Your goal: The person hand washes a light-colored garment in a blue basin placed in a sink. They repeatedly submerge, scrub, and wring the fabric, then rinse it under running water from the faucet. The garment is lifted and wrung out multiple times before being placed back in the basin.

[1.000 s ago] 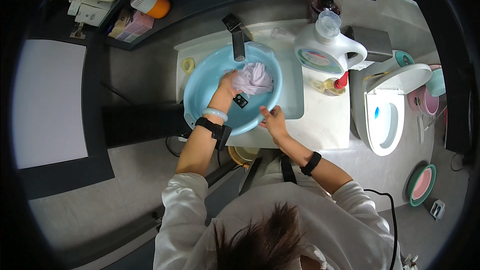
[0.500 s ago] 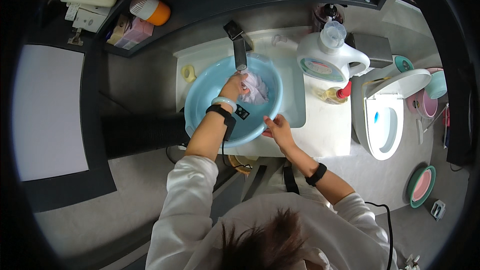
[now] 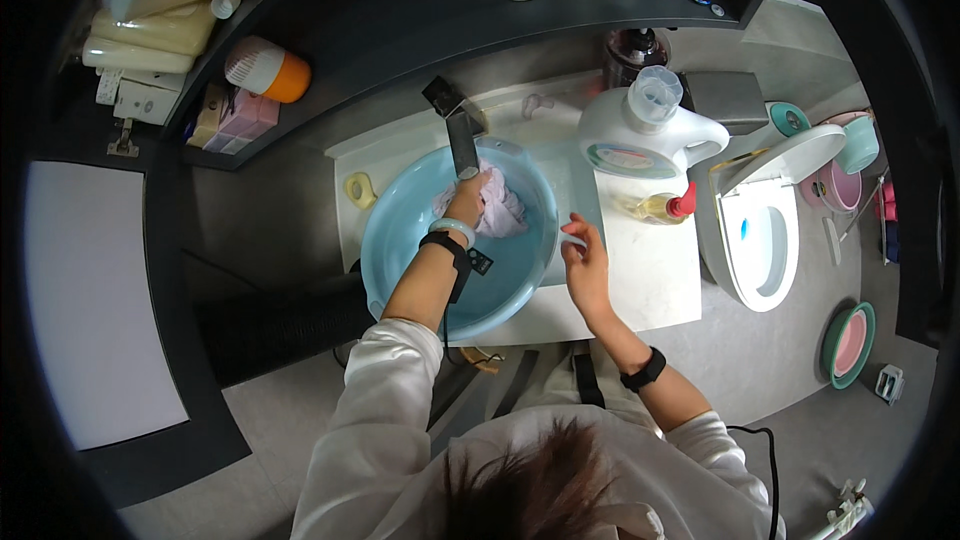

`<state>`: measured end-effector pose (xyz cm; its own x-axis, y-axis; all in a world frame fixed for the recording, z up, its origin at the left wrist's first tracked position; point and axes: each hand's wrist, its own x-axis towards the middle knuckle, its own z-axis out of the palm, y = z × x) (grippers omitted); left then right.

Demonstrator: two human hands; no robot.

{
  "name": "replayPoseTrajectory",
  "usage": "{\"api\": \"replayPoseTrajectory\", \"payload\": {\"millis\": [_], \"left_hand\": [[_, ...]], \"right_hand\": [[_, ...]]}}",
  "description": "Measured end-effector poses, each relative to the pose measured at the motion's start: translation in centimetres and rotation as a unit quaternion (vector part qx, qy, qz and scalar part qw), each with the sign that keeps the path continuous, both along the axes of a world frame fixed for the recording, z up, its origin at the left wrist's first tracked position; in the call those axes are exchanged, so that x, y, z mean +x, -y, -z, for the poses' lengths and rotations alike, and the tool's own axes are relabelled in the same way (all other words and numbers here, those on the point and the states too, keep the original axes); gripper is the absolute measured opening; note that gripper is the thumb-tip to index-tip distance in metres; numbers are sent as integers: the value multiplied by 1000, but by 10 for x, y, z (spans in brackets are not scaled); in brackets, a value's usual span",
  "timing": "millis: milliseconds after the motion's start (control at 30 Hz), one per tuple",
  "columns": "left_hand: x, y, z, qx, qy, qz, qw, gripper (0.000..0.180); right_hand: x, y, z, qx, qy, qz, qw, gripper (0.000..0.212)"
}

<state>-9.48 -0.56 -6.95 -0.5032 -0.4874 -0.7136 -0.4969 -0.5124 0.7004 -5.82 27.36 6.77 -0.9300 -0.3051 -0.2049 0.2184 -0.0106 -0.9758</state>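
Note:
Inside a round light-blue basin [image 3: 382, 215], my left hand [image 3: 466, 204] grips a wet-looking pale lilac cloth [image 3: 503, 212] just below the dark faucet [image 3: 461, 145]. Its fingertips are partly hidden by the faucet and the folds. A small black card-like piece with light marks [image 3: 480, 261] shows in the basin beside my wrist. My right hand [image 3: 588, 265] is raised just right of the basin's rim. Thumb and fingers there close on a small pale thing [image 3: 573, 239] that I cannot make out.
On the white counter [image 3: 645, 295] stand a large white detergent jug [image 3: 625, 152] and a yellow bottle with a red top [image 3: 668, 205]. A pale yellow ring-shaped item [image 3: 359, 190] lies left of the basin. A dark shelf [image 3: 400, 25] overhangs behind; a toilet [image 3: 765, 250] stands right.
My right hand has left the basin's rim and moved to the right, with a small pale thing now at its fingertips. My left hand stays on the cloth, which now spreads farther left.

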Motion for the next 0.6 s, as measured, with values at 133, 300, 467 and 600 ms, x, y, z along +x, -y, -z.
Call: {"api": "replayPoseTrajectory", "payload": {"millis": [133,300,467,600], "left_hand": [[13,8,-22,34,111,-21,993,17],[65,0,-109,115,74,36,990,31],[109,-30,-194,103,-89,-45,990,31],[125,-47,-262,128,-150,-110,974,28]], "right_hand": [[-27,27,14,-33,1,-88,996,21],[-63,95,53,44,27,-247,968,31],[-80,132,41,162,211,-353,897,48],[-71,141,30,100,494,-224,834,61]]}}
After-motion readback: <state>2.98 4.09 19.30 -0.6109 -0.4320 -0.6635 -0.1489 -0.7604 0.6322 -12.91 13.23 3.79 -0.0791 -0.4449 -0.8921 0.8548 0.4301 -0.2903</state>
